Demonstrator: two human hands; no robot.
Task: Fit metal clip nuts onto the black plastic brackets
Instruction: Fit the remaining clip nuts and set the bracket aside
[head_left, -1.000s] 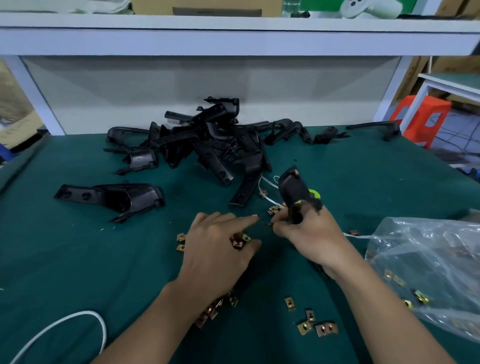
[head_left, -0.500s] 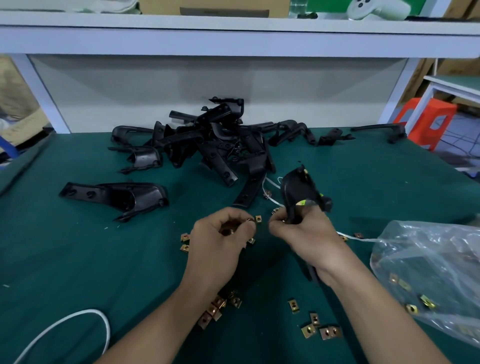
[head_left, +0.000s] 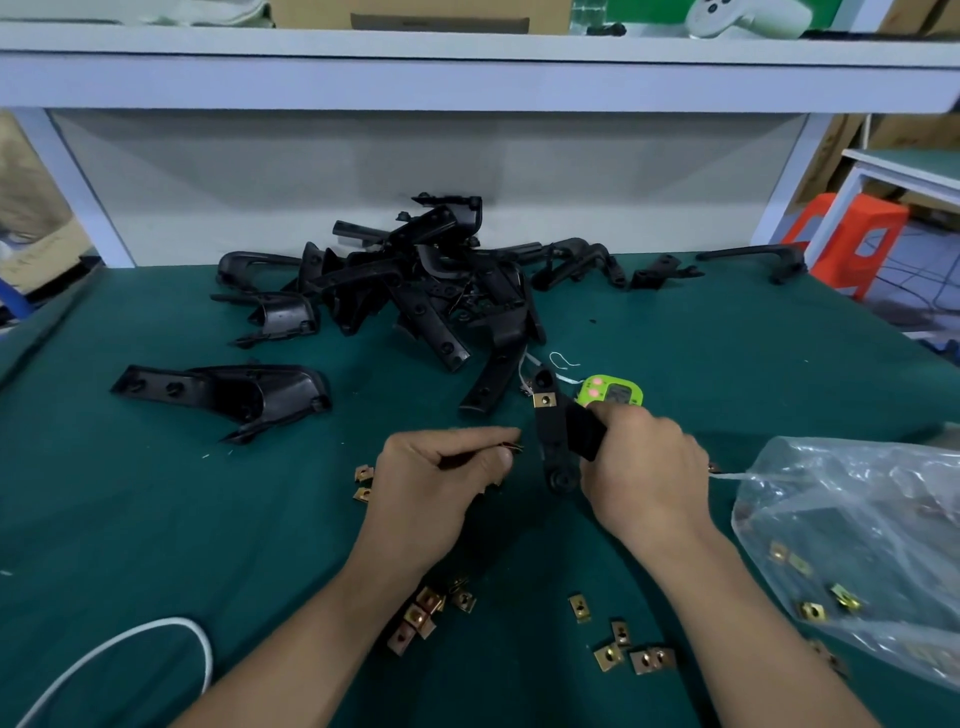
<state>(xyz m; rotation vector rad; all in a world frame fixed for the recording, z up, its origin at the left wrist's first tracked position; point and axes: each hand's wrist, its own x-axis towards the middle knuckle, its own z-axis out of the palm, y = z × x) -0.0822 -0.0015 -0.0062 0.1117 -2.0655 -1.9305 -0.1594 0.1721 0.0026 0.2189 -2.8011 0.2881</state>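
I log: right hand (head_left: 644, 467), fingers (head_left: 623, 415) curled round the black bracket (head_left: 553, 436) at the middle of the desk (head_left: 156, 519) — a fitted clip nut (head_left: 545, 400) sits near its far end. Left hand (head_left: 431, 478) pinches a second clip nut (head_left: 511, 447) just beside the bracket. Loose nuts (head_left: 644, 659) lie nearer the camera.

No text, label, brand or number can be read: the faint print on the cardboard box (head_left: 36, 249) at the left and the display of the green device (head_left: 613, 397) are too blurred.
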